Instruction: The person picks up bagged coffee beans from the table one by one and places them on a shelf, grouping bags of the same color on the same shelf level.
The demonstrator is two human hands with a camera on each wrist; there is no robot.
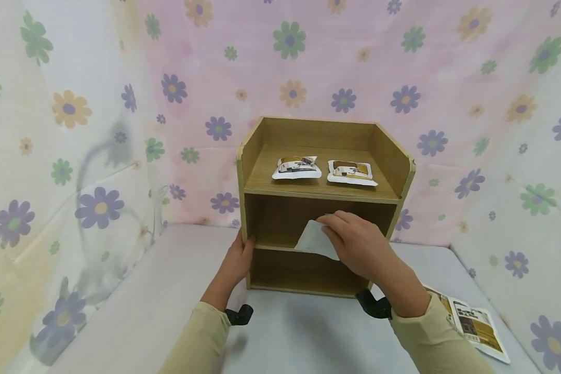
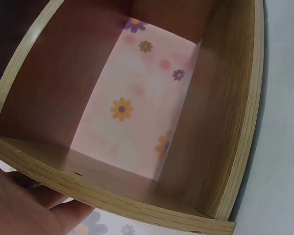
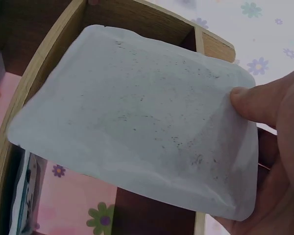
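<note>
A small wooden shelf unit [image 1: 324,198] stands on the white table, with two white-edged printed packets, a left one [image 1: 297,168] and a right one [image 1: 352,172], lying on its top tier. My right hand [image 1: 362,246] pinches a flat white packet [image 3: 132,117] by one edge, thumb on its speckled plain face. In the head view this packet is in front of the middle compartment, tilted. My left hand [image 1: 236,259] holds the unit's left side panel [image 2: 108,193], its fingers [image 2: 71,213] on the outer side and the thumb at the front edge.
More printed packets [image 1: 479,327] lie on the table at the right, partly behind my right sleeve. Flower-patterned cloth [image 1: 290,67] hangs behind and on both sides. The white tabletop [image 1: 168,270] extends left of the unit and in front of it.
</note>
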